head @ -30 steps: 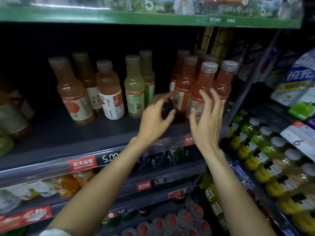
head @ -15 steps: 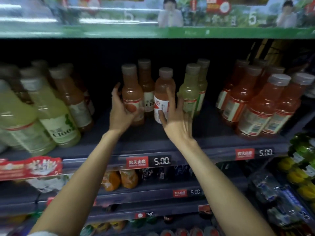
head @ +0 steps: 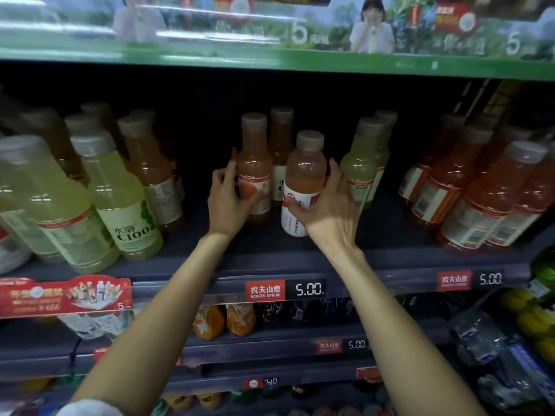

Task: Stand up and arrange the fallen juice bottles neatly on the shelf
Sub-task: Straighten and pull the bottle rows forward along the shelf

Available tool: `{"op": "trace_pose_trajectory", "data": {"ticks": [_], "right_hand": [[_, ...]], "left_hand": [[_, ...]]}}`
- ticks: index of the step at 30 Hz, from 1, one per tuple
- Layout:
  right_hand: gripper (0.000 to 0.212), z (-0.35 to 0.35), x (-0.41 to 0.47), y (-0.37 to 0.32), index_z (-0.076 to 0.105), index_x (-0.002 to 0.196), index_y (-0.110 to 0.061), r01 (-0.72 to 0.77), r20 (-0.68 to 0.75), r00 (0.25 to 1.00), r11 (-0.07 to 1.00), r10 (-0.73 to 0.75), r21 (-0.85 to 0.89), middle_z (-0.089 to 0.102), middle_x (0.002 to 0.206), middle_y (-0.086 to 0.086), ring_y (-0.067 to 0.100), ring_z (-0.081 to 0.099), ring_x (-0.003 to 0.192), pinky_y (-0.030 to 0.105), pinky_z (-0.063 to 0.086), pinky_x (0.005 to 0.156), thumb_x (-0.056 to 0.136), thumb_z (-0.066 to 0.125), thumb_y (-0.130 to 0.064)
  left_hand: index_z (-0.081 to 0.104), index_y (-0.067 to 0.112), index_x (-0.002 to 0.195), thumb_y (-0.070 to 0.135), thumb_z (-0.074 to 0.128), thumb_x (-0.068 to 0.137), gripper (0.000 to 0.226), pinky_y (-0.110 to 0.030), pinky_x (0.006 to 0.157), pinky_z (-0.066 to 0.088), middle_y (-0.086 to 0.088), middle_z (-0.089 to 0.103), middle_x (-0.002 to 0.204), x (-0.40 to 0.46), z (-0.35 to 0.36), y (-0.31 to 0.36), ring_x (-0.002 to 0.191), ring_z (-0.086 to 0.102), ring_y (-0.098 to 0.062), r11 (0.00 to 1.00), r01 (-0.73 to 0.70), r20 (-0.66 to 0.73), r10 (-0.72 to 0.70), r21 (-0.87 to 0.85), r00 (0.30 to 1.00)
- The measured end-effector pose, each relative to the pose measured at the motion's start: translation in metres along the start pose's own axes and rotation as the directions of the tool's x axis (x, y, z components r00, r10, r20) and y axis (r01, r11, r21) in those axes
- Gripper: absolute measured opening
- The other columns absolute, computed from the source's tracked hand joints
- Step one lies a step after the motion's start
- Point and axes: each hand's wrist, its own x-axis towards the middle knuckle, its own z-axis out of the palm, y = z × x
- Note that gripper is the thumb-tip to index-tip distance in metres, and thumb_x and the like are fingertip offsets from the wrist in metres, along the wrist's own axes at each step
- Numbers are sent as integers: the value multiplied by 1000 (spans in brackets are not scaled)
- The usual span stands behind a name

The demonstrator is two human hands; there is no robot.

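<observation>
Both hands reach into the middle of the dark shelf [head: 270, 265]. The left hand [head: 228, 202] curls around the lower body of a tall orange juice bottle [head: 254, 172], thumb across its label, fingers wrapped behind it; the bottle stands upright. The right hand [head: 327, 211] grips a shorter, rounder orange bottle with a white label [head: 303, 181], thumb on the label front and fingers round its right side; this bottle also stands upright, just beside the tall one and a little nearer the shelf edge. Another orange bottle [head: 280, 145] stands behind them. Two pale green bottles [head: 365, 163] stand just right of the right hand, red juice bottles [head: 480, 199] farther right, and yellow-green C100 bottles [head: 120, 199] to the left. A price tag reading 5.00 [head: 306, 289] sits on the shelf edge below.
</observation>
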Motion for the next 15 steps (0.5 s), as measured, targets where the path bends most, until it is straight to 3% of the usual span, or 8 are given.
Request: {"op": "trace_pose_trajectory", "data": {"ticks": [3, 5, 7, 9, 11, 13, 15], "right_hand": [[84, 2, -14, 2, 39, 134, -9, 71, -31, 997, 975, -65, 211, 54, 120, 9, 26, 55, 108, 43, 52, 83, 67, 73, -48], [82, 2, -20, -2, 41, 130, -12, 62, 12, 997, 939, -70, 337, 57, 117, 7, 21, 60, 103, 41, 54, 79, 64, 70, -52], [79, 5, -23, -9, 42, 131, -14, 54, 61, 994, 913, -86, 405, 55, 120, 5, 19, 60, 105, 39, 54, 82, 67, 76, -45], [77, 9, -25, -19, 43, 132, -13, 83, 80, 988, 899, -130, 431, 53, 124, 5, 19, 59, 108, 39, 54, 85, 69, 80, -36], [76, 17, -28, -36, 43, 135, -11, 132, 85, 979, 888, -188, 440, 54, 127, 7, 21, 58, 111, 40, 53, 87, 72, 79, -34], [78, 27, -30, -50, 38, 138, -8, 181, 83, 969, 894, -234, 410, 55, 129, 10, 25, 58, 113, 39, 53, 88, 75, 77, -35], [82, 40, -31, -68, 29, 142, -11, 221, 88, 957, 888, -278, 403, 54, 131, 11, 25, 58, 115, 38, 53, 89, 79, 73, -37]], "left_hand": [[17, 25, 151, 41, 62, 89, 79, -27, 93, 44, 8, 52, 122, -3, -2, 8, 104, 54, -2, 963, 155, 29, -152, -223, 988], [24, 25, 149, 40, 52, 95, 62, -33, 100, 45, 9, 58, 119, -6, -10, 10, 108, 58, -5, 853, 281, 106, -261, -439, 959], [30, 24, 147, 35, 45, 99, 51, -27, 96, 47, 4, 60, 121, -12, -23, 12, 111, 59, -10, 773, 338, 180, -286, -537, 941], [35, 22, 144, 30, 42, 101, 44, -22, 94, 47, 0, 59, 126, -23, -40, 14, 113, 59, -10, 761, 322, 202, -251, -563, 947], [45, 21, 137, 26, 47, 100, 37, -25, 97, 47, 2, 61, 124, -40, -63, 11, 114, 58, -8, 856, 181, 78, -164, -484, 983], [56, 15, 126, 19, 51, 95, 31, -25, 91, 48, 7, 64, 114, -55, -85, 5, 105, 61, -6, 973, -84, -145, 54, -216, 988], [63, 7, 111, 7, 53, 89, 24, -27, 84, 46, 2, 65, 103, -69, -107, -8, 95, 59, -15, 931, -305, -345, 358, 200, 868]]}}
